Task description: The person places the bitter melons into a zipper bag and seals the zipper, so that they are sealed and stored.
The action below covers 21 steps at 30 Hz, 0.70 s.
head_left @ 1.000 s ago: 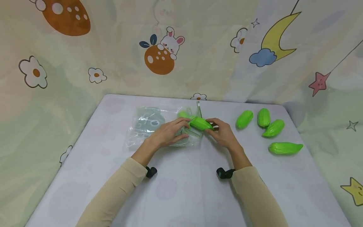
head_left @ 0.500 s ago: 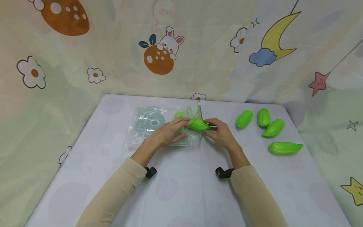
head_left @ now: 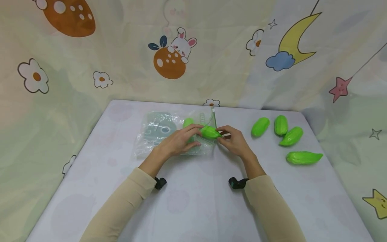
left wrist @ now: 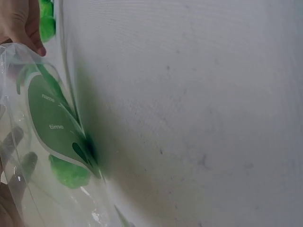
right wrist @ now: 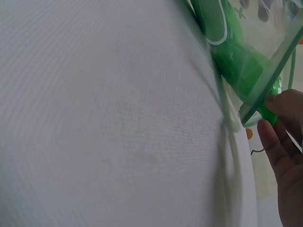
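A clear zip bag (head_left: 143,146) with green printing lies flat near the table's back, its mouth facing right. My left hand (head_left: 176,143) grips the bag near the mouth; its fingers show through the plastic in the left wrist view. My right hand (head_left: 234,141) pinches the pointed tip of a bright green, ridged vegetable (head_left: 209,132), whose thick end is inside the bag. In the right wrist view, the zip edge (right wrist: 270,82) crosses over this vegetable beside the thumb. Another green vegetable (head_left: 188,122) sits deeper in the bag, partly hidden by my left hand.
On the right of the table lie several more green vegetables, among them one at the back (head_left: 260,127) and one nearer the front (head_left: 303,158). A patterned cloth (head_left: 223,67) hangs behind the table (head_left: 193,208).
The vegetable in my right hand has moved left, farther into the bag, and the right hand has followed slightly. The vegetable deeper inside has shifted left too. My left hand has stayed nearly still.
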Motion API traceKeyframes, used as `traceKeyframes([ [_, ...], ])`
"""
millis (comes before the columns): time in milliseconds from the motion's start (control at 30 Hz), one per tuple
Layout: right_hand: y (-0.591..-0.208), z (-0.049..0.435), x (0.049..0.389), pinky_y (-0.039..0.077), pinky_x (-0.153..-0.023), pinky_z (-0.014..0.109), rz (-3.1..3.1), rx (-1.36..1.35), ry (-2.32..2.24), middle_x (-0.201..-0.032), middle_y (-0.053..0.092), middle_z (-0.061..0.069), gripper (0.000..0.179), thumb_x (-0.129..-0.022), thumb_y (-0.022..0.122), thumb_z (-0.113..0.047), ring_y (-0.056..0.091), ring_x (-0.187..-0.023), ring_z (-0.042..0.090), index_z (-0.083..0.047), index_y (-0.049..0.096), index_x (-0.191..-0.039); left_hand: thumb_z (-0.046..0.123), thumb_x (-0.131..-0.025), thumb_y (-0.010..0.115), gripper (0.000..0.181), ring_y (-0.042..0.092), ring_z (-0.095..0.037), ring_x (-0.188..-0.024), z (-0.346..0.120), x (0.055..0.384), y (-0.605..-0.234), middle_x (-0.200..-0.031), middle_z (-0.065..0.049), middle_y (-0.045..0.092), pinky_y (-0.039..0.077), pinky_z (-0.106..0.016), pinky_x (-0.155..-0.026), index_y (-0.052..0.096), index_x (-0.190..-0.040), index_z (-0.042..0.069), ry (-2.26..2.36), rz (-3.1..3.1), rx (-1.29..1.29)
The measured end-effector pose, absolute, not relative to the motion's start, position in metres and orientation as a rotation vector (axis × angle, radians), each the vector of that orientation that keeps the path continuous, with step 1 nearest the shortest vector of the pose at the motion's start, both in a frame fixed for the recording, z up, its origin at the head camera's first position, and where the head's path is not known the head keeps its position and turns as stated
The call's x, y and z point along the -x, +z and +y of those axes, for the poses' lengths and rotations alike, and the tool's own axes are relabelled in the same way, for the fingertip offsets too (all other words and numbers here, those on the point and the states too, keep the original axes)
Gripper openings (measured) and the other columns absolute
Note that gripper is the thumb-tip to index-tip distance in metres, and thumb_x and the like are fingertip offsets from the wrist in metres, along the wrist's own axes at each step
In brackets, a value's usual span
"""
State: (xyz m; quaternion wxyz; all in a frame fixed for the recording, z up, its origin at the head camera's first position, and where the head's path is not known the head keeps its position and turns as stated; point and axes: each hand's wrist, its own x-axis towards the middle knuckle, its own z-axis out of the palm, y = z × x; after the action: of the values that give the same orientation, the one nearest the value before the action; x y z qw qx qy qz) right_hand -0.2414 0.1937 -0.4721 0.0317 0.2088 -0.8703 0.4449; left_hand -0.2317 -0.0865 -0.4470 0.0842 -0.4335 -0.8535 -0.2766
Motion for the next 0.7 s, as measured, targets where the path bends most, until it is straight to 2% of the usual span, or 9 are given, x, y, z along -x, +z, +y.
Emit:
traceKeyframes([
  [267,-0.469,0.193,0.243,0.058,-0.093,0.049,-2.675,-0.645,1.42,-0.126,0.066,0.019,0.036,-0.092,0.071,0.004,0.068,-0.112,0.039,0.001,0.066,-0.127,0.026,-0.098,0.073,0.032,0.059,-0.021,-0.129,-0.086,0.233,-0.448,-0.152,-0.006,0.051,0.054,-0.034,-0.099,0.063,-0.123,0.009,-0.816,-2.547,1.297],
  [533,-0.468,0.198,0.244,0.056,-0.096,0.05,-2.751,-0.631,1.355,-0.131,0.067,0.016,0.033,-0.099,0.067,-0.005,0.066,-0.117,0.037,-0.003,0.064,-0.131,0.027,-0.098,0.072,0.031,0.059,-0.02,-0.129,-0.087,0.232,-0.447,-0.153,-0.005,0.05,0.052,-0.033,-0.102,0.062,-0.124,0.013,-0.83,-2.587,1.272],
  [700,-0.466,0.208,0.246,0.056,-0.091,0.051,-2.75,-0.617,1.266,-0.133,0.063,0.014,0.035,-0.098,0.067,-0.005,0.064,-0.115,0.036,-0.005,0.063,-0.133,0.027,-0.098,0.072,0.033,0.06,-0.02,-0.128,-0.088,0.232,-0.445,-0.153,-0.003,0.05,0.052,-0.034,-0.101,0.063,-0.125,0.011,-0.837,-2.591,1.273],
])
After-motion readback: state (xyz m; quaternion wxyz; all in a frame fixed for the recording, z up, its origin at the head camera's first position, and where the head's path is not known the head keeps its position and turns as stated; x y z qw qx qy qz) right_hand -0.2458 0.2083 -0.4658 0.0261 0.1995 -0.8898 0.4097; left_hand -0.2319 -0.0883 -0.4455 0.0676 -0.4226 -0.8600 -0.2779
